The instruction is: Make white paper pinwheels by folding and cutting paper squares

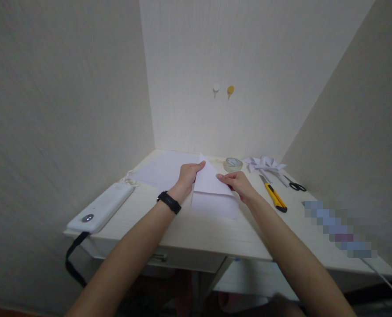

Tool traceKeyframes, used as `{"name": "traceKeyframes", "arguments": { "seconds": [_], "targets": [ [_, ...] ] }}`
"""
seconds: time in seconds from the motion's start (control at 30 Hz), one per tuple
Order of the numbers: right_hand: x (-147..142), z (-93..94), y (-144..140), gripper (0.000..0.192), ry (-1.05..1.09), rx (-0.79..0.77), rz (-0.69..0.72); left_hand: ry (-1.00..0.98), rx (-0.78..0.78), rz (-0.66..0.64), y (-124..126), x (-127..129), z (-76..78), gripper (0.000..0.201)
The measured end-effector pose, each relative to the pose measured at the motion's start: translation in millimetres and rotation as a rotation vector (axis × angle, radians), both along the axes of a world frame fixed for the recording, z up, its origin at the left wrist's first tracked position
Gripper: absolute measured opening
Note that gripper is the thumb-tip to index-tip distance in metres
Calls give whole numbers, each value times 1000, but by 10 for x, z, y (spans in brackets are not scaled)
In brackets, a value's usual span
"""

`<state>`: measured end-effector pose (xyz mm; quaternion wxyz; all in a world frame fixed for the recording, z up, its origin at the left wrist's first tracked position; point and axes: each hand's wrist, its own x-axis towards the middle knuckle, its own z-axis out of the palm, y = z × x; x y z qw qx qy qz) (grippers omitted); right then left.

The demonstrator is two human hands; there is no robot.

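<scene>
Partly, the scene resists reading: a block of coarse pixelation (pixel 339 229) covers whatever lies at the 4 o'clock end of the pale wooden worktop (pixel 189 229), and a thin white cable (pixel 384 277) runs out of the picture at the lower right. Both forearms are cut off by the bottom edge. The fingertips of the left hand (pixel 187 175) slip behind the paper, so their ends are hidden.

The white sheet of paper folded to a triangular peak (pixel 212 191) lies at the middle of the worktop, its point lifted toward 12 o'clock and its lower part flat on the surface. The left hand, with a black wristband (pixel 168 202), pinches the folded edge at 10 o'clock of the sheet; the right hand (pixel 237 182) presses with curled fingers on the slanting edge at 2 o'clock.

A second flat white sheet (pixel 164 169) lies at 11 o'clock of it, partly behind the left hand. A white oblong device with a round button (pixel 100 209) rests at the worktop's 9 o'clock edge, a black strap (pixel 72 259) hanging below. At 1 o'clock sits a roll of clear tape (pixel 233 164), then a white folded paper pinwheel shape (pixel 265 165). At 3 o'clock lie a yellow utility knife (pixel 274 196) and black-handled scissors (pixel 295 185), whose blades are hard to make out.
</scene>
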<state>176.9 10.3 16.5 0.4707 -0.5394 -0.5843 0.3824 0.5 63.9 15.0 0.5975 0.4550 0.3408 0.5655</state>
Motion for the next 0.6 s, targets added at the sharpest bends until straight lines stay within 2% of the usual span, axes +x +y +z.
{"name": "traceKeyframes", "arguments": {
  "seconds": [0.17,0.3,0.43,0.6],
  "targets": [
    [8,-26,-10,54,-48,55,-43,-13,19,12,26,0,-8,34],
    [9,-44,-16,53,-26,49,-8,-29,8,20,19,-5,13,34],
    [0,-59,-24,51,5,55,-34,-46,22,-6,-8,-13,30,36],
    [-4,-80,-23,52,-7,34,32,9,15,3,-6,-33,28,43]
  ]
}}
